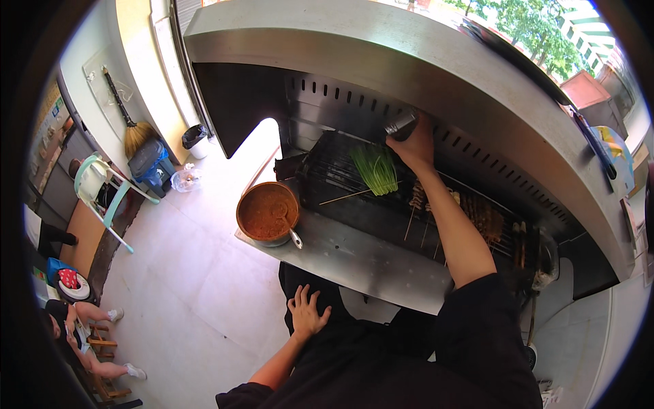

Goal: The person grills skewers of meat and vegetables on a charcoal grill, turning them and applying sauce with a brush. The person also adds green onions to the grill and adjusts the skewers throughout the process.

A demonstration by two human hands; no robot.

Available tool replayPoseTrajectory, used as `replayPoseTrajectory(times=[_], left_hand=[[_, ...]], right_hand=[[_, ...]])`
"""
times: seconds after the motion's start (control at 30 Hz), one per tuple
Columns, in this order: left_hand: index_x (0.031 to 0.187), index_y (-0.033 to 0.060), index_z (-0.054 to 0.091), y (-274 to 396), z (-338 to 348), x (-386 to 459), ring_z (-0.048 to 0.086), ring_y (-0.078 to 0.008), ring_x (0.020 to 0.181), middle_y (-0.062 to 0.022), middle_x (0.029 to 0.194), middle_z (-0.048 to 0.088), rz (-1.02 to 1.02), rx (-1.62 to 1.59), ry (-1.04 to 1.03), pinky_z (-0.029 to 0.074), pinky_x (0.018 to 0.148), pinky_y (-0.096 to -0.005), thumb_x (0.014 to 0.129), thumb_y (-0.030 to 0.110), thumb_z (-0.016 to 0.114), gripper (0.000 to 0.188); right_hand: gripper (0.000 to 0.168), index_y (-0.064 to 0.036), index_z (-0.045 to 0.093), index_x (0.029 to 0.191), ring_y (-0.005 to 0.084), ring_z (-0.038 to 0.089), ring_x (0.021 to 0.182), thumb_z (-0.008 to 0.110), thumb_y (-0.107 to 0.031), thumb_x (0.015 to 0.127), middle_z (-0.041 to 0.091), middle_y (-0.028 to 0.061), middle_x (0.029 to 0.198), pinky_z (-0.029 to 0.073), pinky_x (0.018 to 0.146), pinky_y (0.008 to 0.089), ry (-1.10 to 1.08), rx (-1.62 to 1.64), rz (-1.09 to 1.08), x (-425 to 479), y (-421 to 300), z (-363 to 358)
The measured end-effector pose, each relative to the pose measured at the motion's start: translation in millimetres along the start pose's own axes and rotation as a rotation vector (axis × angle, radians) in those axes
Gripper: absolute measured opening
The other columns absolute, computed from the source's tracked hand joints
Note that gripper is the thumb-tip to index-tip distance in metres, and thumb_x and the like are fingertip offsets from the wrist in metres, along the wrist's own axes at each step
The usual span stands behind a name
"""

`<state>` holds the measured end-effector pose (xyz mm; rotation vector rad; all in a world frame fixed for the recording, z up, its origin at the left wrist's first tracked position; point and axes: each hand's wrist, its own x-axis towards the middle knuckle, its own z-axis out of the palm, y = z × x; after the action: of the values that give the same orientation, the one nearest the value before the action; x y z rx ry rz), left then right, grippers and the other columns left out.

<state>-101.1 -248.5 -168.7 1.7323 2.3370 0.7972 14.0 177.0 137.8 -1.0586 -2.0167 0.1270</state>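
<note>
My right hand [416,145] is raised above the back of the grill, gripping a small dark container with a shiny, silvery end [401,124]; most of it is hidden by my fingers. Below and left of it, a fan of skewered green chives [375,168] lies on the grill grate [327,174], with its stick pointing left. Several meat skewers [477,214] lie farther right, partly covered by my right forearm. My left hand [306,316] rests on my dark-clothed thigh, fingers spread, holding nothing.
A pot of reddish-brown sauce [263,212] with a metal spoon [295,236] stands at the left end of the steel ledge [352,255]. The steel hood [357,48] arches over the grill. A seated person [82,327], a folding chair [102,189] and bins [150,163] are at left.
</note>
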Motion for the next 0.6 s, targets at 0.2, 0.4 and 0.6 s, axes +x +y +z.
replayPoseTrajectory(times=[0.2,0.4,0.6], left_hand=[[0.122,0.0119,0.062,1.5,0.6,0.9,0.035,-0.0358,0.139,-0.0164,0.143,0.047,-0.004,0.013,-0.017,0.028,0.105,-0.0529,0.079,0.047,0.069,0.056],[0.121,0.0123,0.063,2.3,1.0,2.9,0.036,-0.0357,0.139,-0.0163,0.142,0.048,-0.014,0.009,-0.017,0.029,0.104,-0.053,0.078,0.044,0.07,0.054],[0.12,0.0125,0.063,5.5,3.0,8.6,0.036,-0.0355,0.139,-0.0163,0.142,0.049,-0.012,0.002,0.003,0.029,0.105,-0.0523,0.078,0.042,0.07,0.052]], right_hand=[[0.103,-0.004,0.031,0.146,0.0413,0.045,0.131,0.088,-0.026,0.064,0.046,0.0232,0.138,0.045,0.104,0.0483,-0.081,0.013,0.072,-24.9,14.5,-32.0],[0.1,-0.001,0.034,0.145,0.0391,0.051,0.128,0.088,-0.027,0.065,0.049,0.0234,0.136,0.046,0.104,0.0466,-0.019,-0.004,0.191,-50.7,19.7,-60.6],[0.094,0.001,0.039,0.142,0.0367,0.055,0.124,0.088,-0.026,0.067,0.052,0.0238,0.133,0.046,0.102,0.0439,0.009,-0.007,0.149,-79.5,22.8,-105.7]])
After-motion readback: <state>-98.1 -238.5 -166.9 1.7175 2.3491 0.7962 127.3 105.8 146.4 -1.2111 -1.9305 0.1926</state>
